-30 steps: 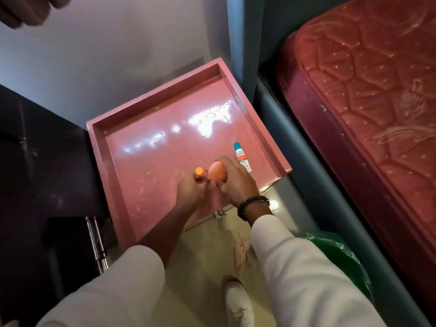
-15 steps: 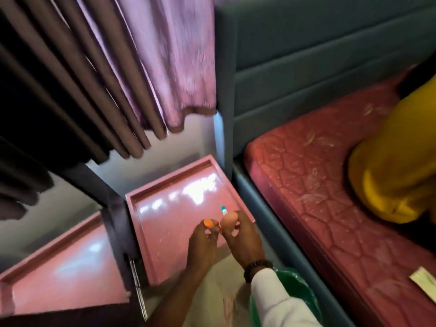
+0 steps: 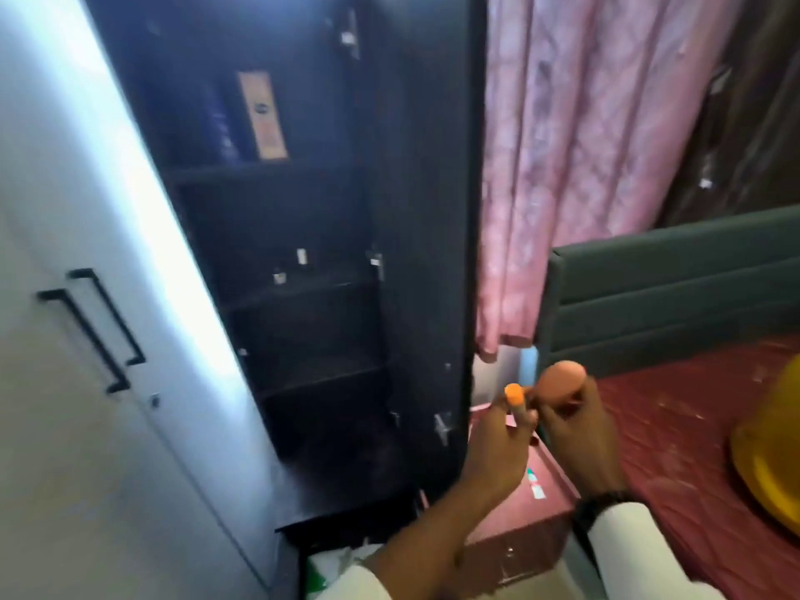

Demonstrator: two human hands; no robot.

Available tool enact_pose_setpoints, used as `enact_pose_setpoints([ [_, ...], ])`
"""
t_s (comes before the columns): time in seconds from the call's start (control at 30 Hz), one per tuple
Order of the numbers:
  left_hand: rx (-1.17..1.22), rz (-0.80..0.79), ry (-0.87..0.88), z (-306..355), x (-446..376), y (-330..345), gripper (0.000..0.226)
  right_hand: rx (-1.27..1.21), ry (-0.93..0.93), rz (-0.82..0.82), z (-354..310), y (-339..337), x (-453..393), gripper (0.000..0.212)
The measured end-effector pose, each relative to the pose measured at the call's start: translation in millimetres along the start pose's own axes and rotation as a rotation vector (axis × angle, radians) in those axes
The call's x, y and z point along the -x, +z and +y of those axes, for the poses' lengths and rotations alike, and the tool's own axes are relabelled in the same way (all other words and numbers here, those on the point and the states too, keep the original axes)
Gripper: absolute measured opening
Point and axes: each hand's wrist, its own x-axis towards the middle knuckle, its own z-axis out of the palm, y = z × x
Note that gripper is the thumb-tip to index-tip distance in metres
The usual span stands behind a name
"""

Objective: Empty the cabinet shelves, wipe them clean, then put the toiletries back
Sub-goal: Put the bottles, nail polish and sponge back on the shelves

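My left hand [image 3: 498, 448] pinches a small orange-capped stick [image 3: 515, 394] upright. Beside it my right hand [image 3: 575, 430] grips a peach egg-shaped item [image 3: 692, 385]. Both hands are raised in front of the open dark cabinet [image 3: 303, 253], to the right of its shelves [image 3: 298, 292]. On the top shelf stand a dark blue box and a tan box [image 3: 262, 114]. Two tiny white things sit on a middle shelf. A small tube [image 3: 537, 485] with a green and red label lies on the pink side table [image 3: 550, 513] under my hands.
The cabinet's dark door [image 3: 428, 210] stands open on the right. A white wardrobe door [image 3: 86, 339] with black handles fills the left. Pink curtains [image 3: 584, 145] hang behind. A red mattress [image 3: 692, 448] with a yellow object [image 3: 775, 461] and a grey headboard [image 3: 671, 288] lie to the right.
The view has swung up and left from the pink table to the open cabinet. Both hands have risen with the orange stick and the peach item still in them.
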Motion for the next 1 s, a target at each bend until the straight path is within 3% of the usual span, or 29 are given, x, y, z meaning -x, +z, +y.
enact_pose_setpoints([
  [0.23, -0.069, 0.065, 0.195, 51.6, 73.7, -119.8, 0.020, -0.139, -0.155, 0.138, -126.9, 22.7, 60.2, 0.035],
  [0.4, -0.081, 0.222, 0.119, 26.1, 83.3, -192.8, 0.015, -0.154, -0.304, 0.026, -176.8, 55.0, 89.2, 0.039],
  [0.53, -0.083, 0.371, 0.018, -3.9, 62.6, -247.8, 0.015, -0.126, -0.307, -0.173, -177.2, 118.6, 84.8, 0.035],
  [0.73, -0.310, 0.494, -0.086, -56.9, 24.2, -310.3, 0.017, 0.021, -0.150, -0.465, -144.2, 221.8, 51.5, 0.044],
  [1.0, -0.475, 0.523, -0.186, -144.6, -77.7, -367.5, 0.020, 0.135, -0.027, -0.507, -85.6, 370.0, -45.2, 0.056],
])
